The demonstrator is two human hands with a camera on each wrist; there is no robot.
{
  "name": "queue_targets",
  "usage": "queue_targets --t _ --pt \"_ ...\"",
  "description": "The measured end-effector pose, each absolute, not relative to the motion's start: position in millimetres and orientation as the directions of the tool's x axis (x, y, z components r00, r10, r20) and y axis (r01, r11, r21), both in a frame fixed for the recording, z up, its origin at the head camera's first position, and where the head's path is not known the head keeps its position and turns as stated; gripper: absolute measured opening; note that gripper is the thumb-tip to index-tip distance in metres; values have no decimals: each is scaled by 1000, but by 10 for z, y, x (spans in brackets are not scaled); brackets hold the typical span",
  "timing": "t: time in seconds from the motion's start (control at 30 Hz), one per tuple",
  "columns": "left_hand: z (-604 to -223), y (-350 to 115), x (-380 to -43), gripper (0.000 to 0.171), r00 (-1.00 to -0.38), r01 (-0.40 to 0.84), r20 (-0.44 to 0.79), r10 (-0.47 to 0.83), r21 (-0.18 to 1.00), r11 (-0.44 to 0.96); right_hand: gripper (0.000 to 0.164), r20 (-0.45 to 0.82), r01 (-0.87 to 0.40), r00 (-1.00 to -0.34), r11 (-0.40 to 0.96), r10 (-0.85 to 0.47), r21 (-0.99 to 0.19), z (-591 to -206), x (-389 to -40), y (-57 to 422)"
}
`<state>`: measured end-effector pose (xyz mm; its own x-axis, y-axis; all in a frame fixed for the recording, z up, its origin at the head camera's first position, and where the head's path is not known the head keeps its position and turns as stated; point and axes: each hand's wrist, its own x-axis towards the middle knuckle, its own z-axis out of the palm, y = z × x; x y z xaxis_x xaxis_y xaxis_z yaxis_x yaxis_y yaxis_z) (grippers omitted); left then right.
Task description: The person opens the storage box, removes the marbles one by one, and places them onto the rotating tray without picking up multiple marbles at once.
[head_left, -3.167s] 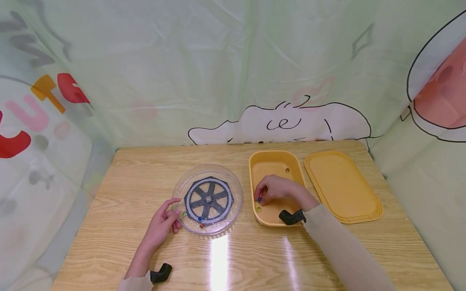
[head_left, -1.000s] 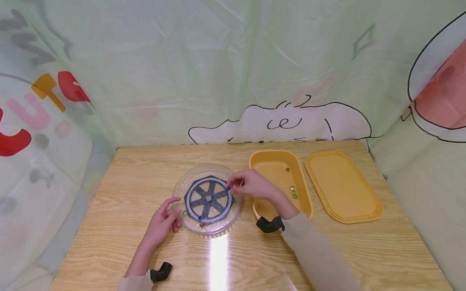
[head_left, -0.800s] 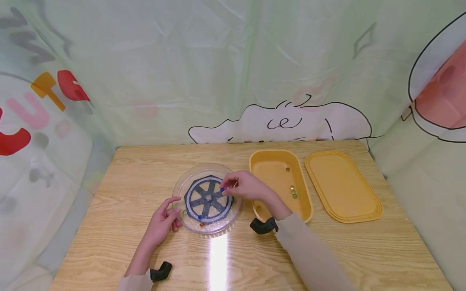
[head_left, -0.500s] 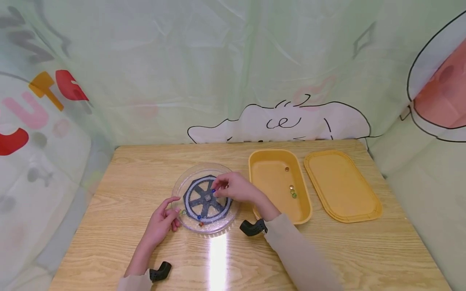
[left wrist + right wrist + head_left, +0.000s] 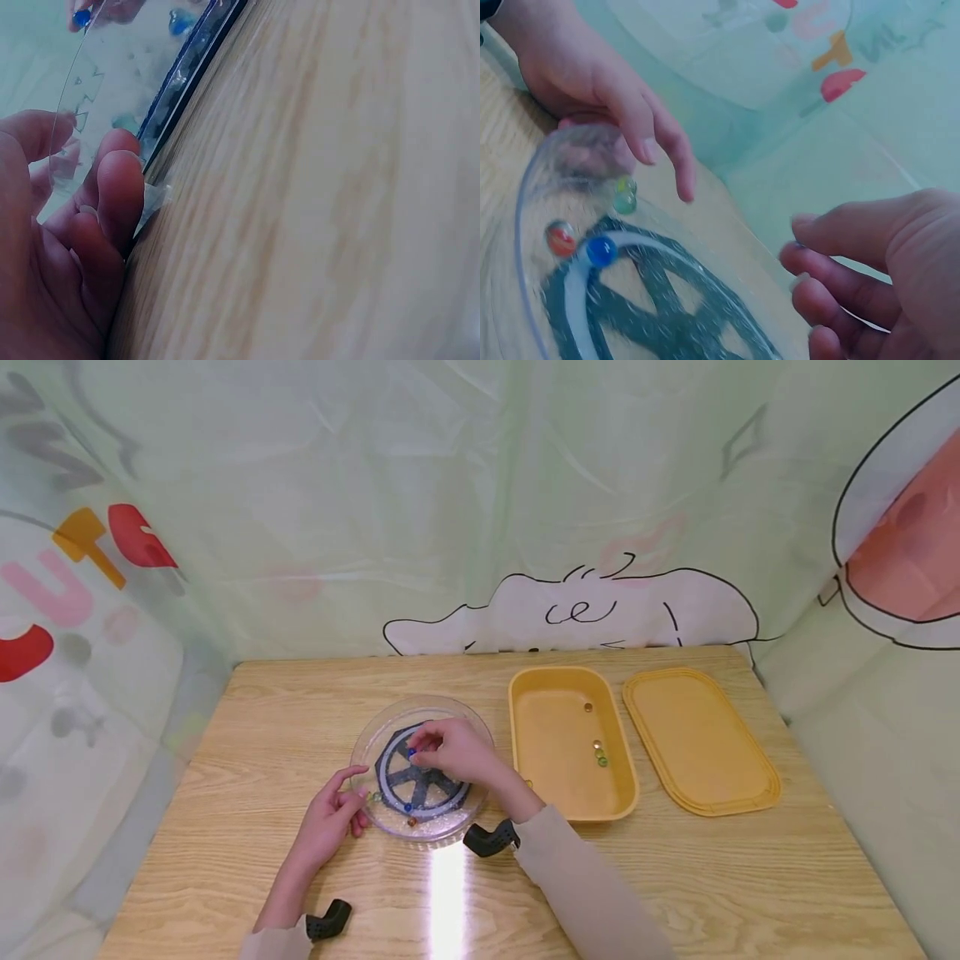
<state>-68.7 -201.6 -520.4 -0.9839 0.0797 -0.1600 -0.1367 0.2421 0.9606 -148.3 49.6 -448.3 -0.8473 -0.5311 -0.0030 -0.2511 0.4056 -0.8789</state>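
Observation:
A clear round dish (image 5: 480, 806) stands on the table, with a dark spoked wheel shape (image 5: 386, 768) seen at its base. My left hand (image 5: 330, 818) holds its left rim, with curled fingers outside the wall in the left wrist view. Over the dish, my right hand (image 5: 457, 752) pinches a blue marble (image 5: 412, 752) between thumb and forefinger; the right wrist view nearly hides it. Inside the dish lie another blue marble (image 5: 601, 251), an orange-red marble (image 5: 561, 238) and greenish marbles (image 5: 625, 199) close to the left hand.
To the right sits a yellow-orange bin (image 5: 555, 810) with several marbles in it, among them a green marble (image 5: 602, 762) and an amber marble (image 5: 588, 707). Its flat lid (image 5: 701, 743) lies beside it. A printed curtain (image 5: 337, 527) hangs behind the wooden table (image 5: 285, 710).
My right hand has left the bin with the blue marble and moved left across the dish. Some bin marbles lie in different spots. The left hand has stayed at the rim.

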Motion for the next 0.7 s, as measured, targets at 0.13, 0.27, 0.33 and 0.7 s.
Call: queue_targets --t 0.13,0.27,0.33,0.7 --pt "-5204 -2024 -685 36 -983 -138 -162 85 963 233 13 11 -232 -870 390 -493 -891 -4503 -1473 393" --pt "-5222 -2025 -693 37 -982 -152 -175 76 958 243 13 15 -215 -887 384 -462 -898 -4546 -1488 301" --pt "-5221 -2020 -696 37 -981 -155 -180 76 955 252 11 12 -207 -891 383 -453 -900 -4579 -1500 265" --pt "-5174 -2003 -681 36 -983 -145 -169 77 956 253 11 -21 -184 -900 421 -436 -888 -4698 -1561 131"
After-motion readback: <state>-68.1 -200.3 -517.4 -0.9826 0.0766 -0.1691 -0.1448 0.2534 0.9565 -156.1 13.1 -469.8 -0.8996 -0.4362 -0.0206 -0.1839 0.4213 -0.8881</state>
